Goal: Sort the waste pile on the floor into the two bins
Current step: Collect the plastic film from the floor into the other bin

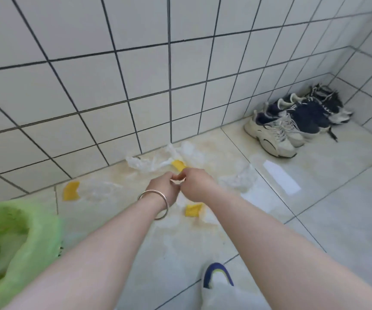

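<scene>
The waste pile lies on the floor by the tiled wall. It has crumpled white plastic and tissue (149, 163), more clear plastic (238, 180), and three yellow scraps: one (71, 190) at the left, one (179, 165) just beyond my hands, one (194, 210) under my wrists. My left hand (162, 189), with a metal bangle on the wrist, and my right hand (196, 184) meet above the pile. Their fingers are curled and the fingertips touch. I see nothing clearly held between them. A bin lined with a green bag (12, 242) stands at the lower left.
Several sneakers (292, 124) are lined up in the far right corner against the wall. My foot in a blue and white shoe (217, 274) stands on the tiles near the bottom edge. Only one bin is in view.
</scene>
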